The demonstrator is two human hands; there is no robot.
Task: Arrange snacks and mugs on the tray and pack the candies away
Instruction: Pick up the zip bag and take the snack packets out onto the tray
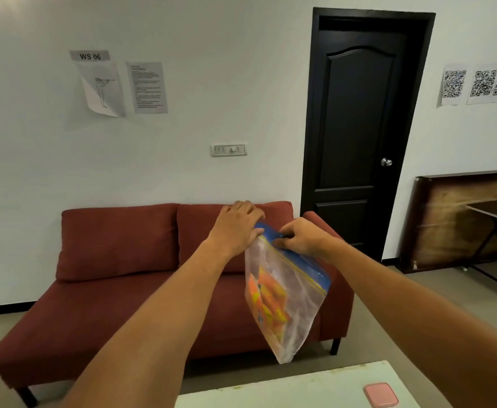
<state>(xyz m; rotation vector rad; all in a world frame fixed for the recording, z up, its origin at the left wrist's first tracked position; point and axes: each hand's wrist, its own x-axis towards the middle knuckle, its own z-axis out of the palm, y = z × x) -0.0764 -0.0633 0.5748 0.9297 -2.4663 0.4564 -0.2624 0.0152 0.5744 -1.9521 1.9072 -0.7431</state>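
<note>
A clear zip bag (294,307) with a blue and yellow seal strip hangs in the air in front of me, tilted. Orange-wrapped candies (268,298) lie inside its left part. My left hand (237,223) pinches the upper left end of the seal strip. My right hand (303,238) grips the strip just to the right of it, fingers closed on the seal. The bag's lower corner hangs just above the far edge of the white table (315,384). No tray, mugs or snacks are in view.
A small pink square object (380,394) lies on the white table at the bottom right. Behind the bag stands a red sofa (117,266) against the wall. A dark door (359,128) and a dark folding table (494,213) are at the right.
</note>
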